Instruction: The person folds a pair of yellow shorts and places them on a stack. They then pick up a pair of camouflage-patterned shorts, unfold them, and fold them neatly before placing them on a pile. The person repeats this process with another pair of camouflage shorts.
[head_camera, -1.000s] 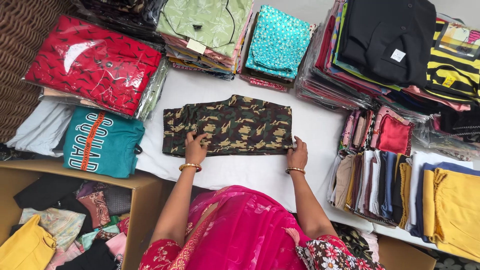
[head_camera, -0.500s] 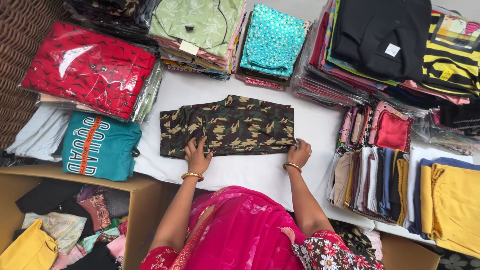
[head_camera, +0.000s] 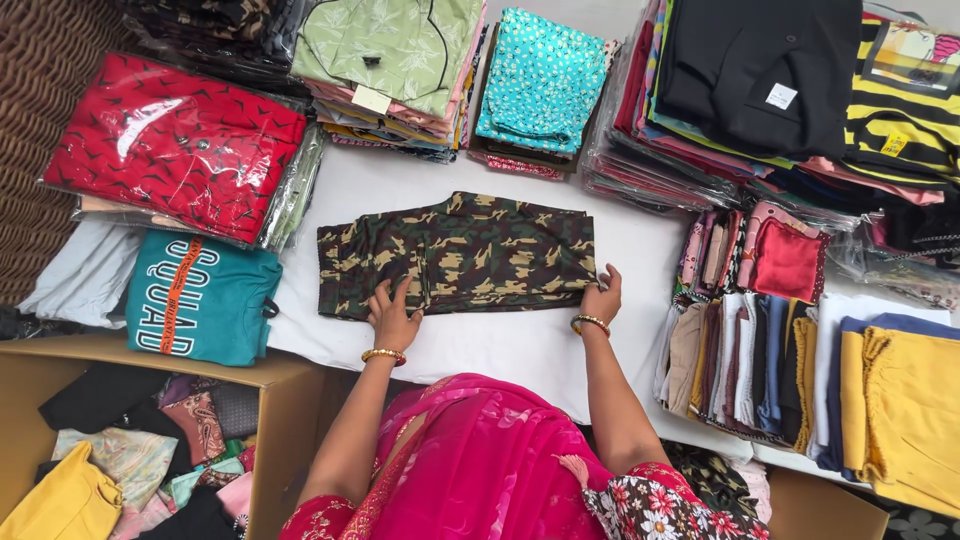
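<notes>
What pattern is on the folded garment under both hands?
Camouflage in green, brown and black on the folded garment, clearest in the head view.

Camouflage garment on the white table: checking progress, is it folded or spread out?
Folded: the camouflage garment lies as a compact layered rectangle under the left hand and right hand.

**Both hands on a folded camouflage garment**

The left hand lies flat, fingers spread, on the near edge of the folded camouflage garment. The right hand pinches its right corner. Both rest on the white bench. Left of the left hand lies a teal shirt; right of the right hand stands a row of folded cloths.
</notes>
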